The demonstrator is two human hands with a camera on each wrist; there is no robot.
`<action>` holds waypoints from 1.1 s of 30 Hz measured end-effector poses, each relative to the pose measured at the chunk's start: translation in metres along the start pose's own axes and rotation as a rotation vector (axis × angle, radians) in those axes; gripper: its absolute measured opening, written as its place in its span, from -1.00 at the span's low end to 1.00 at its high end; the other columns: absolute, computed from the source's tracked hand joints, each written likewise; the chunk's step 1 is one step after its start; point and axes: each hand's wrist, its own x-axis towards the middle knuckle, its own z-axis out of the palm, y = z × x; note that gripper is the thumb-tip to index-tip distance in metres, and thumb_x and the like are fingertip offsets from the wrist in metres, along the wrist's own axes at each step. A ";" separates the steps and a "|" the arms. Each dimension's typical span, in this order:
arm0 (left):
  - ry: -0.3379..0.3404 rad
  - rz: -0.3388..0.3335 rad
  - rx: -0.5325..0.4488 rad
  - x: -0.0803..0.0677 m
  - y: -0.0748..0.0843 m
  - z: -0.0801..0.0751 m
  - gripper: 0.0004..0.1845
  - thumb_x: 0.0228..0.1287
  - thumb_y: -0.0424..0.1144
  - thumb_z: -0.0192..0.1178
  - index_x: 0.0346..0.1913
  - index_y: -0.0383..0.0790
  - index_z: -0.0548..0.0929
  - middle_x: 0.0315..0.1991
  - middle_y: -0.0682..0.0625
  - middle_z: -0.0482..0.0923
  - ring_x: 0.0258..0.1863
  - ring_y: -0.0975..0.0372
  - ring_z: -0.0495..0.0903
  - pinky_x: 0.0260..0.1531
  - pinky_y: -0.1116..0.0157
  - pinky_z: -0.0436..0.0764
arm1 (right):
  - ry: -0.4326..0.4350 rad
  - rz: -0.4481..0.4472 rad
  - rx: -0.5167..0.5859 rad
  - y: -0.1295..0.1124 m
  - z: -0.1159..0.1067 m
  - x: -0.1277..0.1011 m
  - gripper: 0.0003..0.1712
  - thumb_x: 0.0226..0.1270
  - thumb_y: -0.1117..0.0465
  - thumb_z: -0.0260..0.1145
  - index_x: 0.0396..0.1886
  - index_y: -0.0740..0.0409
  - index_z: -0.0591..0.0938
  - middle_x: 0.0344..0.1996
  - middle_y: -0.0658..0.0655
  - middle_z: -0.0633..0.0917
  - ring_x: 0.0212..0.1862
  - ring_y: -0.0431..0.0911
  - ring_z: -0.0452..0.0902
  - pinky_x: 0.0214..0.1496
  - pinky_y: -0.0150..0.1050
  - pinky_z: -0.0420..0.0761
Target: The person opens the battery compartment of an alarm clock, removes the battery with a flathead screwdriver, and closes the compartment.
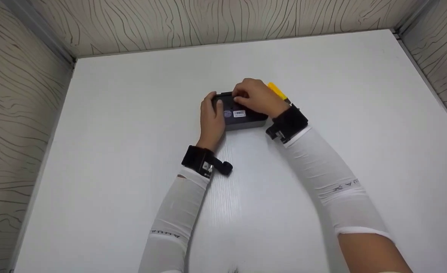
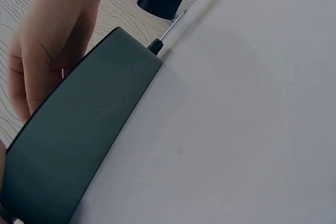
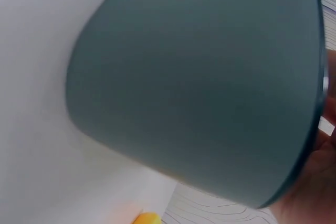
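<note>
Dark box (image 1: 242,115) mid-table (image 1: 132,113), both hands curled gripping its ends, open white surface all round

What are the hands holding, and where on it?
Both hold the dark grey rectangular plastic box: the left hand grips its left end, and the right hand curls over its far top edge.

Enclosed recording booth, bare white tabletop (image 1: 132,151), wood-grain panel walls (image 1: 18,113) on three sides

White printed sleeves (image 1: 324,172), black wrist-strapped cameras (image 1: 204,162)
</note>
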 end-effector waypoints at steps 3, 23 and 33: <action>-0.006 0.000 0.002 0.000 0.000 0.000 -0.52 0.65 -0.20 -0.13 0.47 -0.33 0.25 0.39 -0.25 0.29 0.42 0.07 0.28 0.42 0.24 0.25 | 0.005 -0.015 -0.025 0.000 0.000 0.000 -0.79 0.48 0.27 0.28 -0.04 0.28 0.72 -0.20 0.26 0.64 -0.13 0.07 0.51 0.01 -0.05 0.53; -0.006 -0.011 0.011 0.001 0.003 0.000 -0.53 0.65 -0.21 -0.13 0.46 -0.34 0.26 0.37 -0.24 0.31 0.41 0.07 0.30 0.41 0.26 0.25 | 0.019 -0.075 -0.109 -0.012 -0.002 -0.002 -0.83 0.43 0.42 0.28 -0.09 0.29 0.75 -0.12 0.23 0.74 -0.02 0.06 0.63 0.16 -0.06 0.58; -0.007 -0.017 0.011 0.001 0.002 -0.001 -0.54 0.65 -0.21 -0.14 0.47 -0.33 0.26 0.39 -0.24 0.30 0.42 0.07 0.30 0.41 0.26 0.25 | 0.022 -0.064 -0.101 -0.014 -0.001 -0.001 -0.80 0.43 0.46 0.25 -0.07 0.31 0.75 -0.11 0.26 0.75 0.00 0.08 0.65 0.16 -0.06 0.59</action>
